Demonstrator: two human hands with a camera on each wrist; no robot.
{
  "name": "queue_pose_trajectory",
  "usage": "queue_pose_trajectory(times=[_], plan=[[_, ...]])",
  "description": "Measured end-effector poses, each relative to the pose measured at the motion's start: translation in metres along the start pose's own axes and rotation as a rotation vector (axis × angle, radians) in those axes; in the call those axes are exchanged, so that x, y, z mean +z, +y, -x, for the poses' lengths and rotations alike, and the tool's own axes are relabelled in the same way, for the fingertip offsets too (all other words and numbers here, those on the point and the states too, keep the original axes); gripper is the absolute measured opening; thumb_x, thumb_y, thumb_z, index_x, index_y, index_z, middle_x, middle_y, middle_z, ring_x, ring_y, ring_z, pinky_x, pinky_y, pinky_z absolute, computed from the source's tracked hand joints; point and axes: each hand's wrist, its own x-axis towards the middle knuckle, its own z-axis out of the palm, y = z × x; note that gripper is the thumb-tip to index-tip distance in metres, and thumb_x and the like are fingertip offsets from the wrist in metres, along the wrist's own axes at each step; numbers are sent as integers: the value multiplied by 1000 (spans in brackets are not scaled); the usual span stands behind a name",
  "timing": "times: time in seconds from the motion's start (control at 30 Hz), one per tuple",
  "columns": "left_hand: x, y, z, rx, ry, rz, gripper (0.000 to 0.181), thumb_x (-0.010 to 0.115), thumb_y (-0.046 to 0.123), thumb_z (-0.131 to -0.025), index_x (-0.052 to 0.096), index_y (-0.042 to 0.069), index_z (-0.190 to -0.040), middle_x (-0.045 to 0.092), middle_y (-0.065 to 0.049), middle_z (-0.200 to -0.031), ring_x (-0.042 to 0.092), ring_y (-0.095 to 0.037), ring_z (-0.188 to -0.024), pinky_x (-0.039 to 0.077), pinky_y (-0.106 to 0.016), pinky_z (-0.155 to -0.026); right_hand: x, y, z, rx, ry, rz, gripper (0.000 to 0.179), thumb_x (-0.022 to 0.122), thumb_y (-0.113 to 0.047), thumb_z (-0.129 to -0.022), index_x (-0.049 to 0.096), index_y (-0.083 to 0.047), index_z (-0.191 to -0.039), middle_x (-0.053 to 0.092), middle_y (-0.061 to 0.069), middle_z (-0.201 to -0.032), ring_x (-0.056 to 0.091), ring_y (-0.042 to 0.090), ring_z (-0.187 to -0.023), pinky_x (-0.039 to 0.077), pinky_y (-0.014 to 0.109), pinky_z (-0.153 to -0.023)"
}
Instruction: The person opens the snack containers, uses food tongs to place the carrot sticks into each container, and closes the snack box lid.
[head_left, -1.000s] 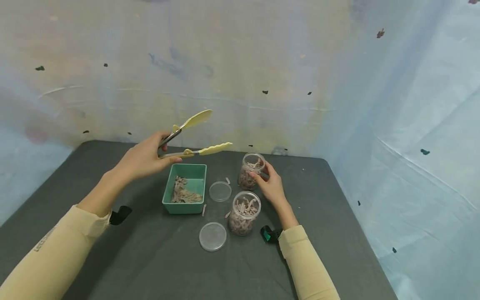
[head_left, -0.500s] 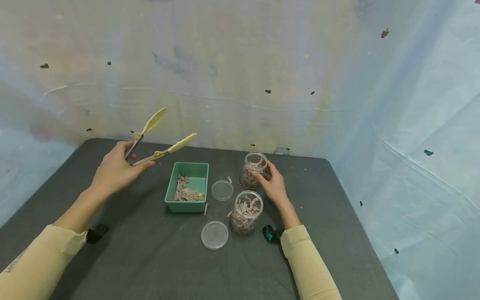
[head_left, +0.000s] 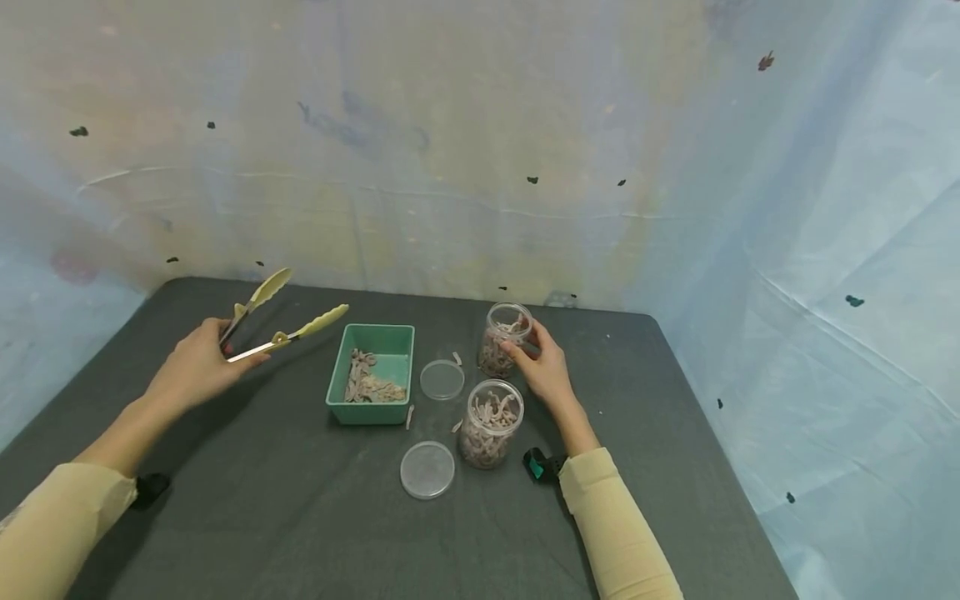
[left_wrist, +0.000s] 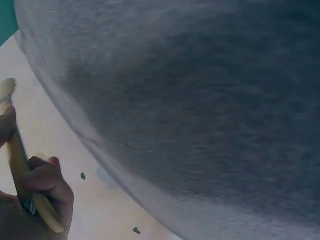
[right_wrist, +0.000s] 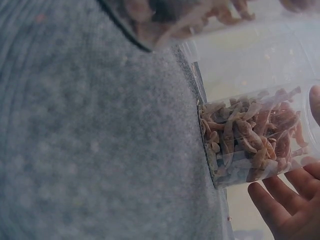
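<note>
My left hand (head_left: 197, 367) grips a pair of tongs (head_left: 279, 337) with yellow tips, spread apart over the table's left side, left of a green tray (head_left: 407, 367). Part of that hand and one tong arm show in the left wrist view. My right hand (head_left: 547, 367) holds the farther clear jar (head_left: 495, 346) from its right side, thumb on the near side. In the right wrist view the fingers (right_wrist: 285, 197) curve along this jar's wall, and pale brown strips fill much of it. A second clear jar (head_left: 487, 442) of similar strips stands just in front, uncovered.
Strips of the same kind (head_left: 367, 383) lie inside the green tray. Two clear round lids (head_left: 442, 380) rest between tray and jars, one farther, one nearer. A few loose strips (head_left: 409, 417) lie on the dark table (head_left: 337, 533). Plastic sheeting (head_left: 450, 167) rises behind.
My left hand has carried the tongs leftward from above the green tray, then lowered them toward the table. My right hand stays on the farther jar.
</note>
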Motion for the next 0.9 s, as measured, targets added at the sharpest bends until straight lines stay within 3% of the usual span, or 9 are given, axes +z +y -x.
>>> queue_pose_trajectory(times=[0.17, 0.3, 0.5, 0.63, 0.9], plan=[[3, -12, 1, 38, -97, -17, 92, 70, 47, -99, 33, -24, -144, 55, -26, -99, 56, -36, -82, 45, -51, -68, -1, -2, 1, 0, 5, 5, 72, 75, -29, -99, 41, -8, -159, 52, 20, -151, 52, 37, -139, 48, 48, -108], [4, -20, 2, 46, -130, -45, 93, 69, 50, -99, 36, -24, -144, 56, -35, -109, 58, -46, -93, 47, -59, -73, -1, -1, 2, 0, 8, 14, 72, 75, -31, -99, 42, -7, -158, 51, 20, -152, 52, 37, -140, 48, 48, -109], [3, -28, 7, 2, -188, -116, 101, 64, 64, -97, 40, -22, -144, 42, -48, -134, 49, -63, -116, 44, -72, -81, -1, -2, 4, 16, -2, 16, 72, 75, -34, -98, 43, -9, -157, 51, 18, -152, 52, 36, -140, 48, 48, -108], [2, -29, 10, -31, -230, -122, 106, 62, 69, -94, 38, -21, -146, 40, -47, -136, 49, -63, -116, 46, -69, -75, -2, -6, 5, 36, -8, 2, 73, 76, -35, -98, 43, -11, -158, 52, 17, -152, 52, 35, -139, 48, 47, -108], [8, -26, 6, -62, -249, -142, 109, 61, 68, -95, 33, -23, -147, 33, -53, -135, 46, -67, -115, 46, -71, -74, -8, -12, 1, 97, -42, -21, 81, 77, -34, -97, 35, -10, -162, 50, 19, -154, 50, 35, -142, 46, 48, -110]])
